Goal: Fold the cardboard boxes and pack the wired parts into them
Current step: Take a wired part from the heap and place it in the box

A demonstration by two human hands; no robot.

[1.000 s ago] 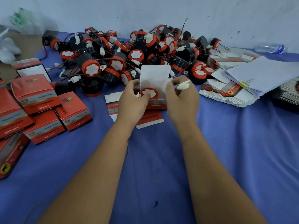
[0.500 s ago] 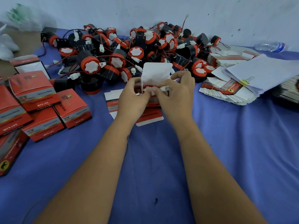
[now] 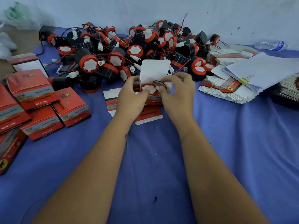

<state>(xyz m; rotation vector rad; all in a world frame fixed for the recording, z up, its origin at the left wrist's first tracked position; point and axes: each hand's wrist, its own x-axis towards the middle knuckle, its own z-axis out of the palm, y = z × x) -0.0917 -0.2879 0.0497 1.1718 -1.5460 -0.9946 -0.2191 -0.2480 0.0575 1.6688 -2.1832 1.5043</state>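
Along the desk's left edge, closed red boxes (image 3: 69, 109) carry print that looks like "QTY: 1PC", the rest blurred. Mid-desk, an open box (image 3: 154, 73) with its white flap raised holds a red-rimmed, white-faced part (image 3: 148, 88). The left hand (image 3: 131, 97) grips the box; the right hand's (image 3: 178, 94) fingers pinch the part's dark wire (image 3: 159, 83). Blue cloth (image 3: 234, 143) covers the desk, below a pale wall (image 3: 161, 8).

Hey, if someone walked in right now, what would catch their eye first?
Probably the big heap of red-and-black wired parts along the far wall. Just in front of it, the left hand and right hand tuck one part into an open box. Closed red boxes sit stacked at left.
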